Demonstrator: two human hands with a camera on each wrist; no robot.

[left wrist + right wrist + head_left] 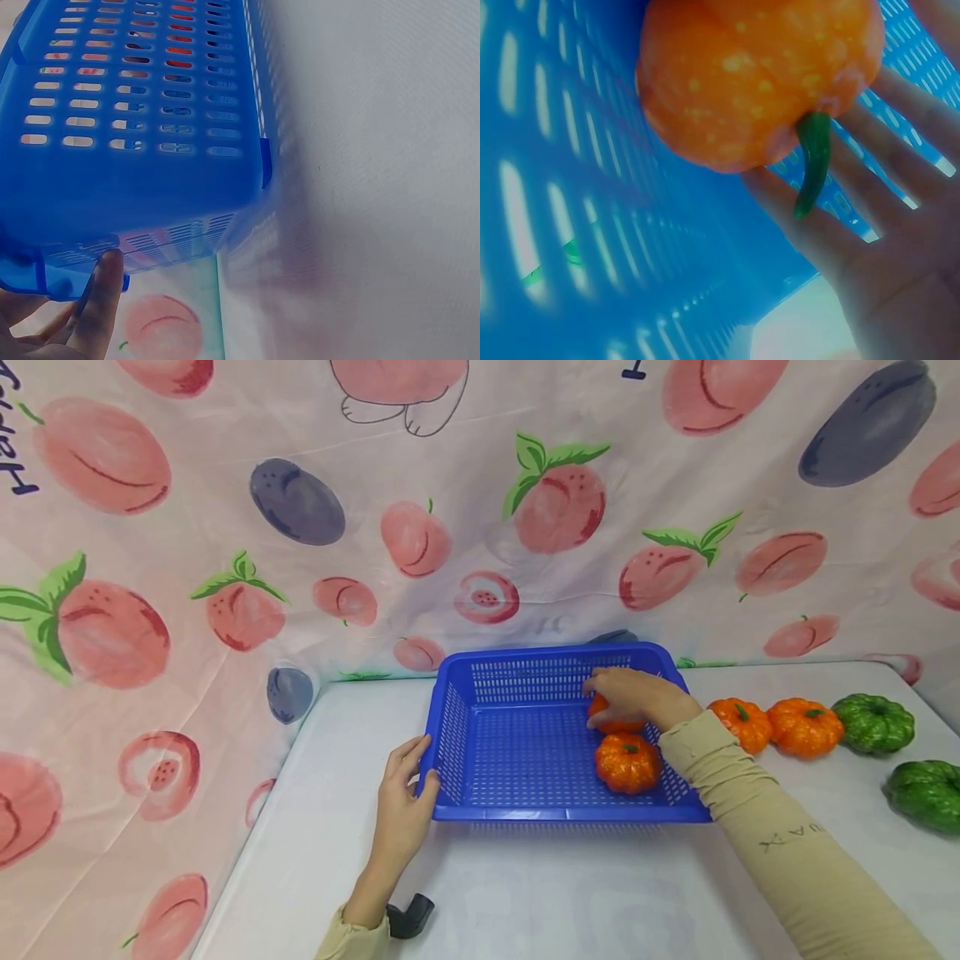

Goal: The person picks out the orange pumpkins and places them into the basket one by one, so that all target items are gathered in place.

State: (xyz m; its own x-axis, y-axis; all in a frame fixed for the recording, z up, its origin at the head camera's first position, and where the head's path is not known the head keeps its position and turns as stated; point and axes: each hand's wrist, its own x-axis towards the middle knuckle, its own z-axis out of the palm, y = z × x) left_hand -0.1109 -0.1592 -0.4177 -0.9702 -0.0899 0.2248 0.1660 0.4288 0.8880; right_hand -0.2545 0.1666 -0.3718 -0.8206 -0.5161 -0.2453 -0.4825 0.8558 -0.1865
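A blue plastic basket with slotted walls stands on the white table. My left hand holds the basket's left rim; in the left wrist view a finger presses against the outside below the rim. Inside the basket's right part, my right hand grips a small orange pumpkin with a curved green stem. From above, the hand partly covers that pumpkin. A second orange pumpkin lies in front of it, near the basket's right front corner.
Right of the basket, two more orange pumpkins and a green pumpkin sit in a row. Another green pumpkin lies nearer the front. A fruit-print cloth hangs behind the table. A black curved piece shows beside my left wrist.
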